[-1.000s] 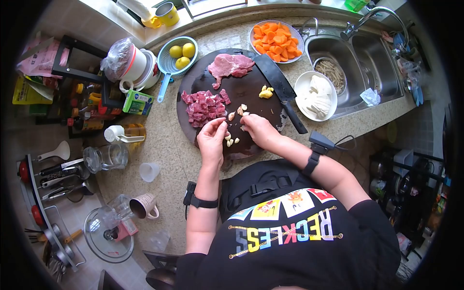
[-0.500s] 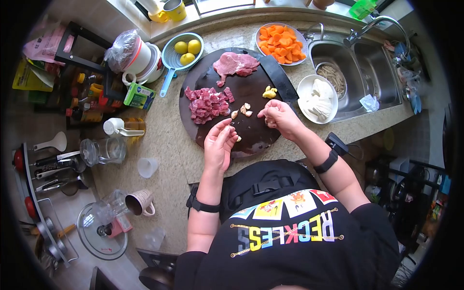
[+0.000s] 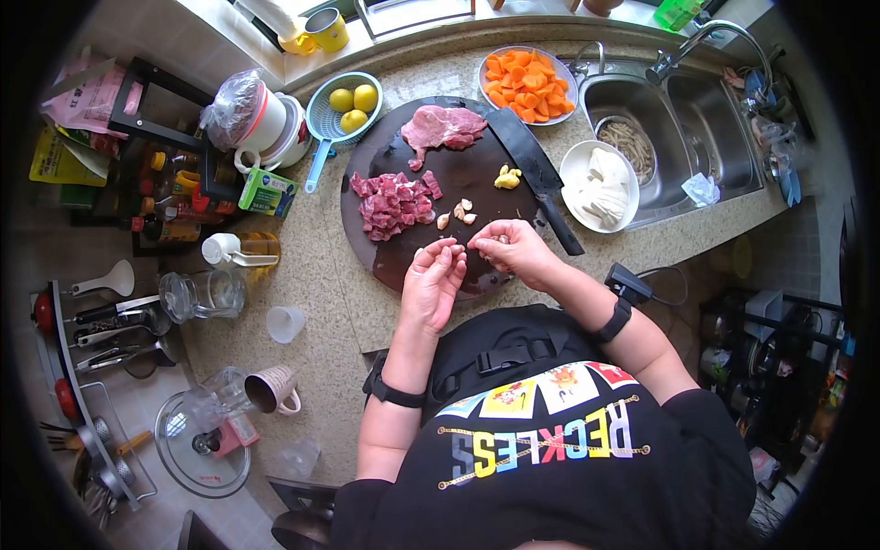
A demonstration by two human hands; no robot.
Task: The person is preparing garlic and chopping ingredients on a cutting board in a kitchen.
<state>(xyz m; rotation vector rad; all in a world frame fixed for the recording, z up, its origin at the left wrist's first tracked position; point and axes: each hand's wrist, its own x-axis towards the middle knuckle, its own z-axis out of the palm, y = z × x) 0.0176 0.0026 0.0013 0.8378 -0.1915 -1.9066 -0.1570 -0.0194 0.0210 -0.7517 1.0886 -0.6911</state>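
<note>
Both hands are close together over the near part of a round dark cutting board [image 3: 412, 137]. My left hand [image 3: 434, 282] is closed in a pinch on what looks like a small garlic clove, mostly hidden by the fingertips. Just to its right, my right hand [image 3: 521, 257] has its fingers curled around garlic, a bit of which shows between them. Beyond the fingertips lie several loose garlic cloves [image 3: 463, 213]. Cubed raw meat [image 3: 392, 203] is heaped at the board's left, with a larger slab of meat [image 3: 444, 128] behind it. Some ginger [image 3: 508, 177] rests to the right.
A black cleaver [image 3: 524, 151] lies along the board's right edge, handle toward me. Right of it are a white bowl [image 3: 570, 203] of pale food and a plate of cut carrots [image 3: 527, 84], beside the sink [image 3: 697, 119]. A blue colander [image 3: 321, 119] holds yellow-green fruit. A mug [image 3: 275, 390] stands left.
My hands have come together, the left moving right and the right moving left and nearer to me. The cleaver's handle, earlier hidden behind my right hand and forearm, now shows.
</note>
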